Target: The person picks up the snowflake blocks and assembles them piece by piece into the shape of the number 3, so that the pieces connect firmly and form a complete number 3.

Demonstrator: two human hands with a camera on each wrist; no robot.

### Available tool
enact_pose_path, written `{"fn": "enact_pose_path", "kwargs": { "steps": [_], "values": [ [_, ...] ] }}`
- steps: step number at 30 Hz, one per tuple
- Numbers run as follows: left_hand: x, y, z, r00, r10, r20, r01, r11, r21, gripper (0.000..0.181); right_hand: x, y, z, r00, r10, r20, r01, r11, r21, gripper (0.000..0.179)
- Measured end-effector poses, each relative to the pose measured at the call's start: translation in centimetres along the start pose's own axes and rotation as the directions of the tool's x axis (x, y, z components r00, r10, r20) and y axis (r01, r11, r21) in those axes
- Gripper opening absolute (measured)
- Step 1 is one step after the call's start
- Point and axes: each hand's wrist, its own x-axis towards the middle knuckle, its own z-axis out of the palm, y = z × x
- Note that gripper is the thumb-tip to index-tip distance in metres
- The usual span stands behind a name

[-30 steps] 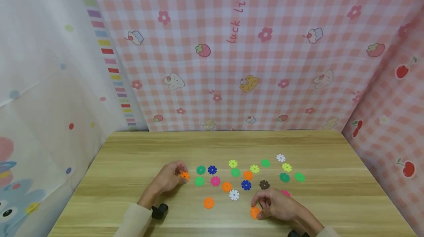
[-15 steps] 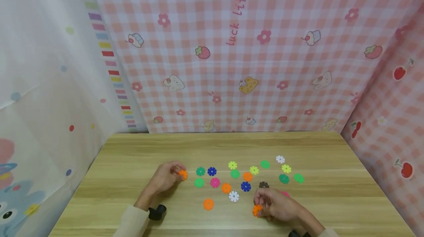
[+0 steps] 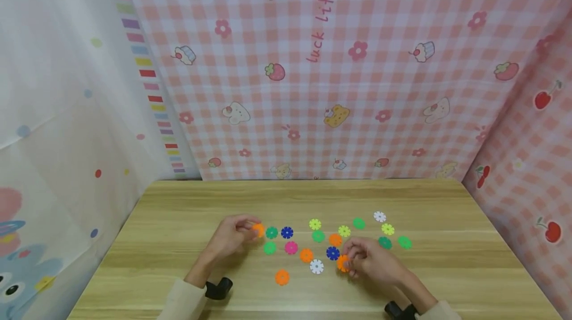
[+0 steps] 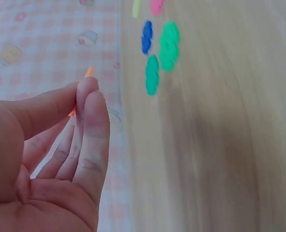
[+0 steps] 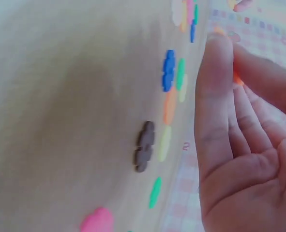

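Two pinches: the left hand (image 3: 232, 235) holds one orange disc (image 3: 258, 230) left of the pink disc (image 3: 291, 248), the right hand (image 3: 370, 259) another orange disc (image 3: 342, 264) right of it. Light grips near the rims should keep both discs steady and visible.

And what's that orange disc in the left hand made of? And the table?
The orange disc in the left hand: probably plastic, fairly matt, since its colour is even and its edge thin and straight.

The table: wood or wood-look laminate with a soft sheen. Streaky grain shows, but I can't tell which.
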Motion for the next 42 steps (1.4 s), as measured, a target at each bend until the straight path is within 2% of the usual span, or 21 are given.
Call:
{"fn": "enact_pose_path", "kwargs": {
  "steps": [3, 6, 11, 17, 27, 31, 42],
  "values": [
    [-0.1, 0.7, 0.4, 1.000, -0.004, 0.024, 0.005, 1.000, -0.031, 0.028, 0.4, -0.5, -0.2, 0.999, -0.028, -0.040, 0.027, 0.999, -0.035, 0.035],
    [-0.1, 1.3, 0.8, 0.999, 0.000, 0.051, 0.004, 0.998, -0.066, 0.031, 0.8, -0.9, -0.1, 0.993, -0.056, -0.101, 0.050, 0.997, -0.063, 0.027],
    [-0.1, 2.3, 1.5, 0.994, 0.045, 0.098, -0.033, 0.991, -0.127, 0.033, 1.6, -1.6, 0.0, 0.972, -0.083, -0.221, 0.068, 0.995, -0.076, 0.015],
    [-0.2, 3.4, 2.3, 0.991, 0.065, 0.117, -0.045, 0.985, -0.166, 0.033, 2.0, -3.0, 0.2, 0.951, -0.108, -0.291, 0.082, 0.991, -0.102, 0.016],
    [0.1, 5.2, 4.0, 0.977, 0.135, 0.163, -0.100, 0.974, -0.205, 0.032, 2.6, -4.9, 0.6, 0.933, -0.135, -0.333, 0.109, 0.989, -0.096, 0.014],
    [-0.1, 5.9, 4.5, 0.977, 0.139, 0.161, -0.105, 0.973, -0.205, 0.032, 2.9, -5.4, 1.1, 0.924, -0.149, -0.352, 0.118, 0.987, -0.108, 0.013],
    [-0.4, 6.8, 5.7, 0.980, 0.117, 0.158, -0.078, 0.970, -0.230, 0.031, 3.6, -5.9, 2.2, 0.939, -0.132, -0.318, 0.123, 0.991, -0.048, 0.011]
  ]
}}
